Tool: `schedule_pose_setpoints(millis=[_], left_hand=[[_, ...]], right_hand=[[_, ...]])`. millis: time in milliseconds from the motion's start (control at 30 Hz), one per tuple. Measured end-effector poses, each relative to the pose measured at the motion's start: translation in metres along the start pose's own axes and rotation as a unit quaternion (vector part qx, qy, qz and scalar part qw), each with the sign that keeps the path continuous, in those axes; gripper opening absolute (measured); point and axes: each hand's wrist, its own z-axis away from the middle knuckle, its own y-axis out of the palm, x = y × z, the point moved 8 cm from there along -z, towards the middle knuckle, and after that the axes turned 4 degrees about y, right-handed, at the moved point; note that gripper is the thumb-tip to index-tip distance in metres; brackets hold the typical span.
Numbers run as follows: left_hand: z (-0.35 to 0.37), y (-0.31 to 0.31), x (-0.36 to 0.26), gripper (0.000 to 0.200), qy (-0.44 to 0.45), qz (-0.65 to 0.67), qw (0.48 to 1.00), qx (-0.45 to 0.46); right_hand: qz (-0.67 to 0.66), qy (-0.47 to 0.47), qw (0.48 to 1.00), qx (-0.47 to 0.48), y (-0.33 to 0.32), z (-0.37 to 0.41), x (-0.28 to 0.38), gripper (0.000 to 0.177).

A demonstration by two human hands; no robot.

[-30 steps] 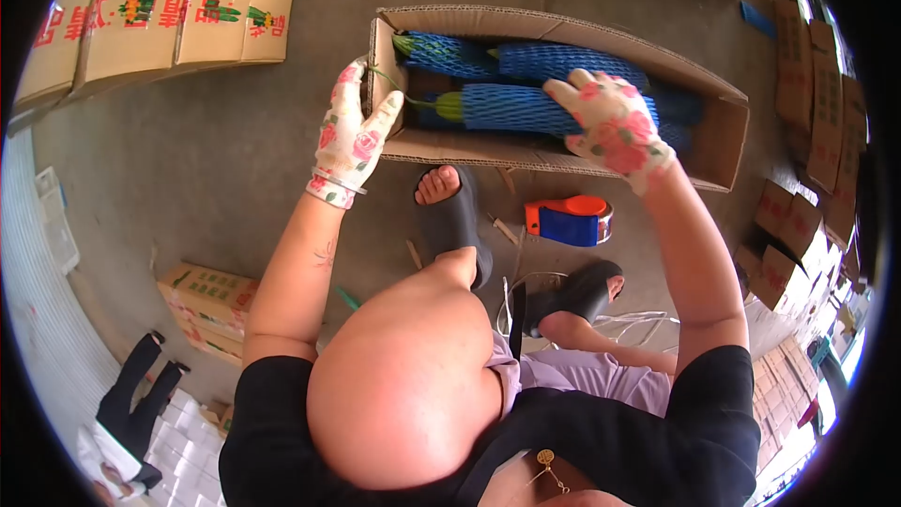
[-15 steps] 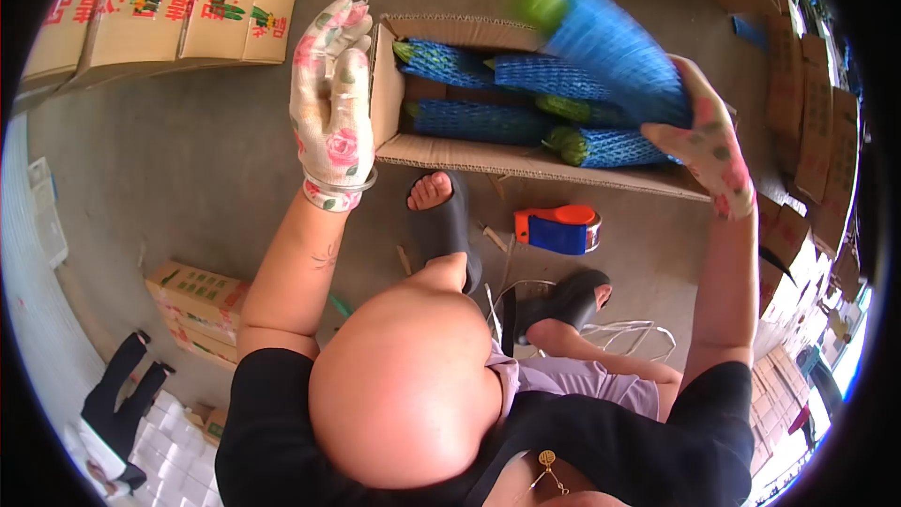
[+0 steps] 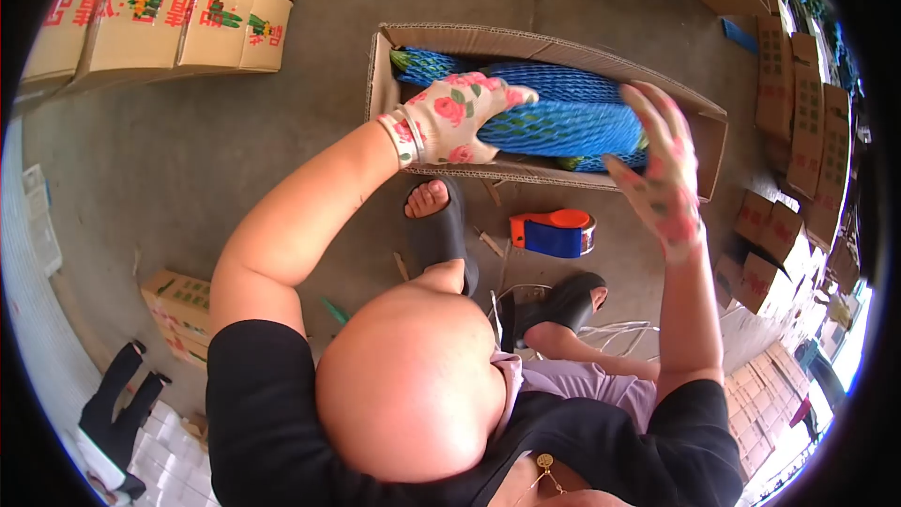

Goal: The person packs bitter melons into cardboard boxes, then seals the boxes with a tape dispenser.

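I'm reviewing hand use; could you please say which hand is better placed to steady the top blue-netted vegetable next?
Likely the left hand, cupped over one end of the vegetable; the right hand is open.

Right-edge glare, dark fisheye corners

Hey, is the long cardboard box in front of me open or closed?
The long cardboard box is open: nothing covers its top, and blue-netted produce inside shows between your left hand and right hand.
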Motion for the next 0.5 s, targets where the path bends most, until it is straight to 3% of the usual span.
schedule_pose_setpoints(millis=[67,133,233,300,333,367,400,500], left_hand=[[0.006,0.011,0.013,0.073,-0.015,-0.057,0.994,0.091],[0.022,0.020,0.039,0.074,-0.085,-0.119,0.981,0.127],[0.030,0.026,0.049,0.074,-0.174,-0.245,0.940,0.163],[0.029,0.024,0.052,0.074,-0.197,-0.192,0.949,0.151],[0.031,0.023,0.054,0.073,-0.222,-0.140,0.955,0.135],[0.030,0.028,0.059,0.074,-0.205,-0.134,0.962,0.117],[0.027,0.031,0.056,0.073,-0.218,-0.135,0.954,0.155],[0.025,0.046,0.055,0.067,-0.202,-0.223,0.932,0.205]], right_hand=[[0.034,-0.003,0.982,0.184,0.058,-0.001,-0.037,0.073],[0.064,0.080,0.927,0.362,0.111,0.002,-0.060,0.066],[0.050,0.064,0.931,0.356,0.136,-0.024,-0.054,0.063],[0.008,-0.030,0.949,0.313,0.151,-0.030,-0.040,0.061],[0.004,-0.027,0.949,0.315,0.158,-0.024,-0.040,0.061],[-0.011,-0.010,0.939,0.342,0.168,-0.019,-0.043,0.060],[-0.024,0.006,0.930,0.366,0.173,-0.017,-0.043,0.059],[0.052,-0.022,0.939,0.340,0.158,-0.018,-0.033,0.058]])
